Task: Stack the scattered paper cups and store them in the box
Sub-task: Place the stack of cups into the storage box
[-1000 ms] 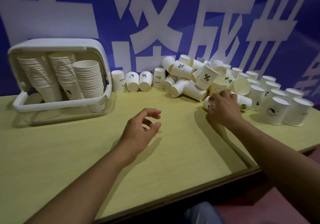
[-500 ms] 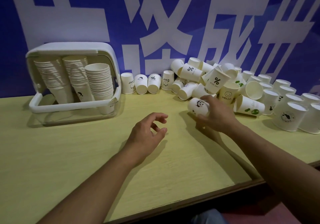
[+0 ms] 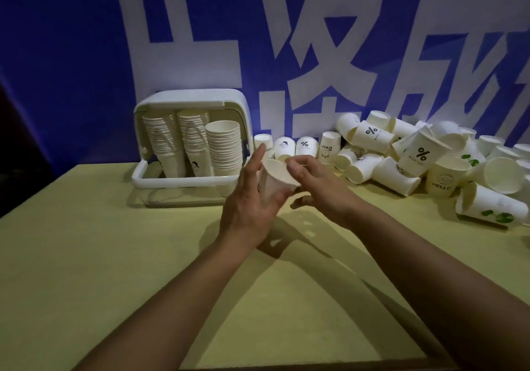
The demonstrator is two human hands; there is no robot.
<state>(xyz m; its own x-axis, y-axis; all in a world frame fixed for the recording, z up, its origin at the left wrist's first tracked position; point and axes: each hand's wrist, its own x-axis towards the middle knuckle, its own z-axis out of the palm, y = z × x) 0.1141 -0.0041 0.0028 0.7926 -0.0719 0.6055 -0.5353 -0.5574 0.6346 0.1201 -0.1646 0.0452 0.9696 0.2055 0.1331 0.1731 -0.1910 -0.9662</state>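
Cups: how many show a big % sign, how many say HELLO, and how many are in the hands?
% cups: 3
HELLO cup: 1
cup in the hands: 1
Total: 5

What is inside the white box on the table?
The white box holds three stacks of paper cups, rims up. How many cups each stack has, and the box floor under them, cannot be seen.

My left hand (image 3: 250, 198) and right hand (image 3: 318, 187) are bare, no rings or watch showing, and both forearms are uncovered, with no sleeves in view.
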